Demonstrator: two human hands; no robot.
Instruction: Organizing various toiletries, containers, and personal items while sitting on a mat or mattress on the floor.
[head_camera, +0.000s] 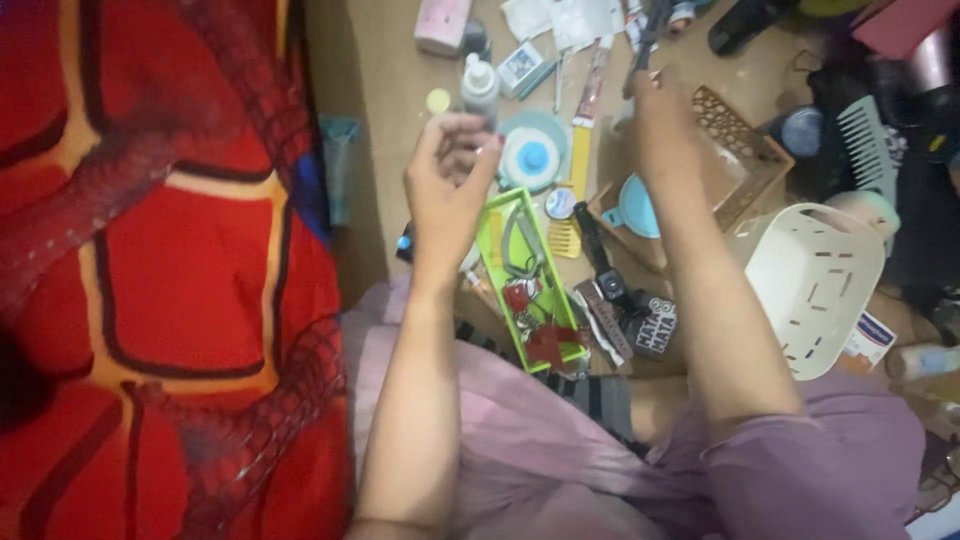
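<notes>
Dark scissors (648, 35) sit grasped in my right hand (662, 125), blades pointing to twelve o'clock. My left hand (450, 185) curls loosely, fingertips pinched; whether it holds anything I cannot tell. At five o'clock of it lies a green tray (495, 215); at two, a white bottle (480, 88). A white basket (815, 285) rests at four o'clock of the right hand.

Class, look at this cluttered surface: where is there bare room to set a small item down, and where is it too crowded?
Free: the bare brown strip along the surface's left edge, between the red patterned fabric and the left hand. The white perforated basket looks empty inside. Crowded: around the green tray, the blue-capped round container, and under the right hand.
</notes>
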